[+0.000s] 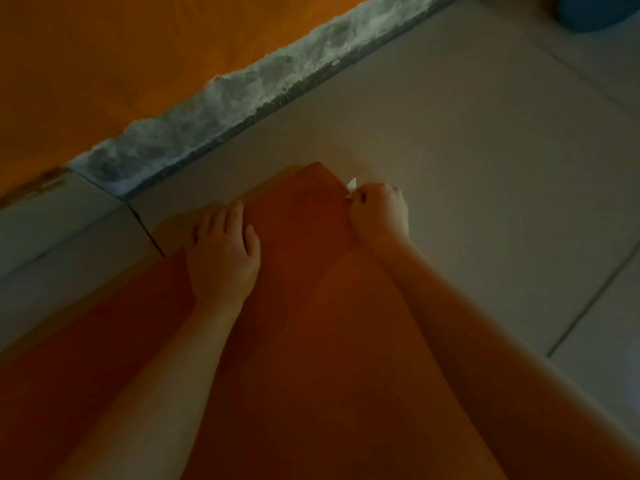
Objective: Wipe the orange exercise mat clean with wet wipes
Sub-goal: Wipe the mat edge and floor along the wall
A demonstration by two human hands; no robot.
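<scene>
Grey tiled floor (pixel 485 168), dim light. Orange exercise mat (pixel 298 306) lies flat on it, running from you to far corner. Your left hand (pixel 225 258) rests spread, palm down, near mat's left edge. Your right hand (pixel 379 213) curls round white wet wipe (pixel 352 184) at right edge, near far corner. Likely wiping far end; cleaned share not discernible. Beyond: rough grey skirting (pixel 242 95), orange wall (pixel 104 64).

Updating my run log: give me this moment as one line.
left hand: rests on orange mat | right hand: grips wet wipe at mat's right edge
</scene>
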